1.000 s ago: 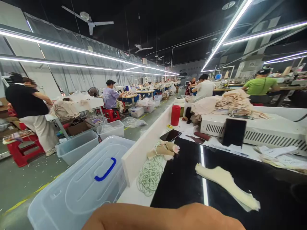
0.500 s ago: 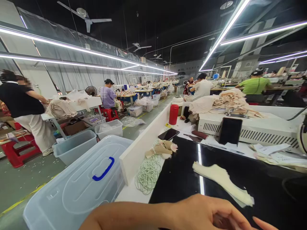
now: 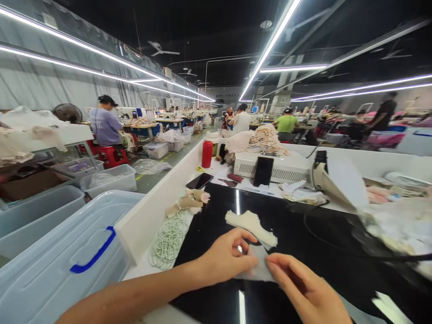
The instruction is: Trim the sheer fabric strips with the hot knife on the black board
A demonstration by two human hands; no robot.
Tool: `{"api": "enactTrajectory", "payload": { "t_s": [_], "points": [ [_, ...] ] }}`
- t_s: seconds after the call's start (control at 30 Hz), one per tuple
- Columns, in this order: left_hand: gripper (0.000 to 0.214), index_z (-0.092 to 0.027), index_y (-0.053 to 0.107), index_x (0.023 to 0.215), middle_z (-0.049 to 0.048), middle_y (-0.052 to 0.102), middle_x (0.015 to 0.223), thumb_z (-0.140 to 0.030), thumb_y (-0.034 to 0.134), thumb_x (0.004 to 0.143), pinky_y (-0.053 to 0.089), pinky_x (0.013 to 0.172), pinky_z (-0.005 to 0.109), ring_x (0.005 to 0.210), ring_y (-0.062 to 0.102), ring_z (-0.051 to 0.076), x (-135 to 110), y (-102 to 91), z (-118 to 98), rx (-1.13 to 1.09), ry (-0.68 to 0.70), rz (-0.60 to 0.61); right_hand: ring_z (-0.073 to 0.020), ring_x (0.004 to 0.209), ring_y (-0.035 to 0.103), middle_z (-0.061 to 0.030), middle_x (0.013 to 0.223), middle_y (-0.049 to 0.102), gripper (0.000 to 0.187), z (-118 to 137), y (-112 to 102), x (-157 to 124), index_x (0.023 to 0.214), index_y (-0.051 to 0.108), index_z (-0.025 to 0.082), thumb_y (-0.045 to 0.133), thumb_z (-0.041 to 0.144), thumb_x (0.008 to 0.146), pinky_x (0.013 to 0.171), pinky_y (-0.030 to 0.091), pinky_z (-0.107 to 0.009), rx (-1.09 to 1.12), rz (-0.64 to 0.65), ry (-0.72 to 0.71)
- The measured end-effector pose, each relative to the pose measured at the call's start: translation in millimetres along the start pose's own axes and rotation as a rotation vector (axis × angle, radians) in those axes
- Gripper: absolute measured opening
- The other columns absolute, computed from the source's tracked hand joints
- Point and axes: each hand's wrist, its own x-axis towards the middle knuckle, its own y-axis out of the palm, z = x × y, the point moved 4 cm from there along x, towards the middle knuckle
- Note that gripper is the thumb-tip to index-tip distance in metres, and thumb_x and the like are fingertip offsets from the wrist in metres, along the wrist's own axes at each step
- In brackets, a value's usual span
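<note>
Black tabletop (image 3: 317, 245); pale sheet (image 3: 261, 269) between fingers (image 3: 286, 260)

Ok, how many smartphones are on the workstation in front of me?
2 smartphones: one lies flat in front of the red container; the other stands propped by the white vented box. Others may be hidden.
</note>
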Motion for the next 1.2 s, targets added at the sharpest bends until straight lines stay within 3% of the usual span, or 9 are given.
{"api": "enactTrajectory", "payload": {
  "t_s": [0.2, 0.43, 0.57, 0.7, 0.8, 0.93, 1.07, 1.2],
  "points": [
    [0.040, -0.020, 0.059, 0.122, -0.0031, 0.060, 0.091, -0.024, 0.070, 0.084, 0.046, 0.056, 0.021, 0.061, 0.056, 0.008, 31, -17.8, -11, 0.162, 0.067, -0.084, -0.0226, 0.074, 0.078, -0.0029, 0.090, 0.080, 0.035, -7, 7, 29, 0.095, 0.079, 0.027, 0.060, 0.055, 0.103, 0.067, 0.064, -0.028, -0.170, 0.028, -0.003],
    [0.034, -0.021, 0.065, 0.125, -0.0001, 0.070, 0.097, -0.021, 0.066, 0.091, 0.052, 0.088, 0.032, 0.085, 0.064, 0.017, 75, -35.8, -39, 0.520, 0.270, -0.163, -0.0241, 0.076, 0.069, -0.0054, 0.087, 0.074, 0.046, -14, 22, 69, 0.095, 0.075, 0.025, 0.040, 0.049, 0.111, 0.069, 0.052, -0.036, -0.419, -0.015, -0.051],
    [0.037, -0.022, 0.065, 0.131, 0.0012, 0.074, 0.101, -0.017, 0.064, 0.095, 0.054, 0.094, 0.036, 0.092, 0.068, 0.020, 91, -37.0, -34, 0.683, 0.304, -0.135, -0.0217, 0.077, 0.065, -0.0027, 0.082, 0.070, 0.031, -25, 34, 79, 0.094, 0.073, 0.020, 0.054, 0.039, 0.110, 0.073, 0.050, -0.036, -0.600, 0.018, -0.083],
    [0.033, -0.018, 0.064, 0.135, 0.0058, 0.073, 0.114, -0.022, 0.067, 0.102, 0.057, 0.100, 0.044, 0.104, 0.071, 0.023, 100, -35.6, -22, 0.811, 0.331, -0.111, -0.0182, 0.080, 0.066, 0.0008, 0.085, 0.068, 0.015, -35, 43, 78, 0.097, 0.071, 0.018, 0.068, 0.030, 0.106, 0.080, 0.056, -0.036, -0.737, 0.050, -0.093],
    [0.033, -0.016, 0.065, 0.133, 0.0089, 0.071, 0.122, -0.034, 0.068, 0.106, 0.059, 0.100, 0.049, 0.109, 0.071, 0.025, 104, -33.9, -14, 0.896, 0.346, -0.104, -0.0178, 0.082, 0.067, 0.0011, 0.087, 0.068, 0.012, -40, 47, 75, 0.096, 0.071, 0.018, 0.071, 0.026, 0.105, 0.082, 0.058, -0.036, -0.798, 0.063, -0.099],
    [0.033, -0.016, 0.065, 0.132, 0.0098, 0.069, 0.126, -0.036, 0.068, 0.106, 0.060, 0.100, 0.049, 0.112, 0.070, 0.025, 105, -34.0, -9, 0.998, 0.362, -0.132, -0.0204, 0.082, 0.067, -0.0010, 0.089, 0.069, 0.010, -36, 47, 72, 0.094, 0.071, 0.018, 0.070, 0.020, 0.103, 0.079, 0.056, -0.037, -0.810, 0.038, -0.139],
    [0.031, -0.016, 0.065, 0.133, 0.0099, 0.068, 0.129, -0.029, 0.069, 0.104, 0.057, 0.105, 0.051, 0.118, 0.067, 0.027, 100, -35.3, -14, 1.082, 0.397, -0.179, -0.0287, 0.098, 0.069, -0.0102, 0.109, 0.073, 0.021, -13, 34, 58, 0.106, 0.074, 0.020, 0.053, 0.024, 0.109, 0.084, 0.054, -0.044, -0.735, -0.030, -0.243],
    [0.031, -0.016, 0.064, 0.134, 0.0101, 0.068, 0.131, -0.017, 0.065, 0.103, 0.050, 0.113, 0.049, 0.125, 0.063, 0.028, 87, -31.4, -29, 1.128, 0.465, -0.199, -0.0262, 0.100, 0.073, -0.0088, 0.110, 0.076, 0.038, 13, 4, 23, 0.109, 0.074, 0.024, 0.039, 0.037, 0.115, 0.085, 0.057, -0.041, -0.658, -0.068, -0.346]
  ]
}}
